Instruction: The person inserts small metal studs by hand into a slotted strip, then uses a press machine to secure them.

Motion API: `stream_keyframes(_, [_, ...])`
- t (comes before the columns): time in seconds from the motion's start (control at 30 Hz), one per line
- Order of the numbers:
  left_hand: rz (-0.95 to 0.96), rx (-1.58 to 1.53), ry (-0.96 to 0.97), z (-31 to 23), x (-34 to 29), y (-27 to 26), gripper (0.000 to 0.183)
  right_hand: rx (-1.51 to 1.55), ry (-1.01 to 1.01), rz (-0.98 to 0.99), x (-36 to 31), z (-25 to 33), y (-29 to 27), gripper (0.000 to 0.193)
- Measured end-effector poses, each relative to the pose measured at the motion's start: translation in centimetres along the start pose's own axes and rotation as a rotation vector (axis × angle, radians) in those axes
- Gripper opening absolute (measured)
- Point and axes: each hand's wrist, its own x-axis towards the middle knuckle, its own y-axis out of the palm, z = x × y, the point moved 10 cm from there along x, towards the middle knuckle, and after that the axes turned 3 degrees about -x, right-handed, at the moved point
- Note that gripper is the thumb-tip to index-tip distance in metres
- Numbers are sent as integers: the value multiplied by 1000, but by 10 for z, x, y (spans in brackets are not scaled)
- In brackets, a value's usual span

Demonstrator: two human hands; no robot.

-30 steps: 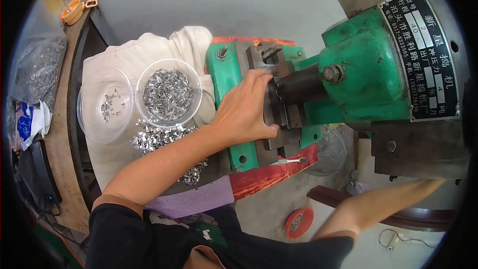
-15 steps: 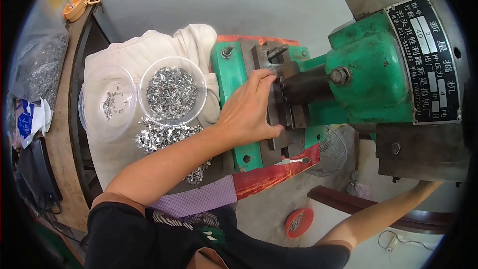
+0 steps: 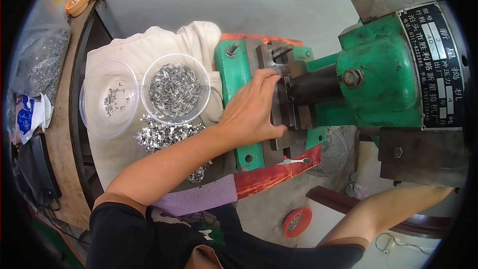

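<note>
Steel die (image 3: 285, 112) meets your wide-spread, seemingly empty left hand (image 3: 255, 109), probably positioning; hidden right hand, can't tell; pressing needs clearance.

A wide fisheye camera, the left of two worn on the person's head, looked down from close above the left hand (image 3: 253, 107) and the green press (image 3: 381, 82), with the person's dark shirt (image 3: 119, 231) along the lower edge and the corners fading to black.

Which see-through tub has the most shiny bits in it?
The right tub, nearer the left hand: a broad pile of silver pieces fills it, while the left tub holds only a small scatter.
</note>
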Motion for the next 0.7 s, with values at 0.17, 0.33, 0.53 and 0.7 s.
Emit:
stream_keyframes(0.17, [24,26,-31,-2,2,1,92,-21,-46,0,-8,1,3,32])
stream_keyframes(0.33, [65,71,-50,-5,10,2,90,-48,-75,-6,-20,-4,6,34])
stream_keyframes(0.53, [60,139,-55,-13,6,-4,89,-63,-84,-40,4,-48,-57,35])
stream_keyframes(0.7, [89,82,-32,-14,-21,3,91,-120,-107,-30,117,-181,-198,34])
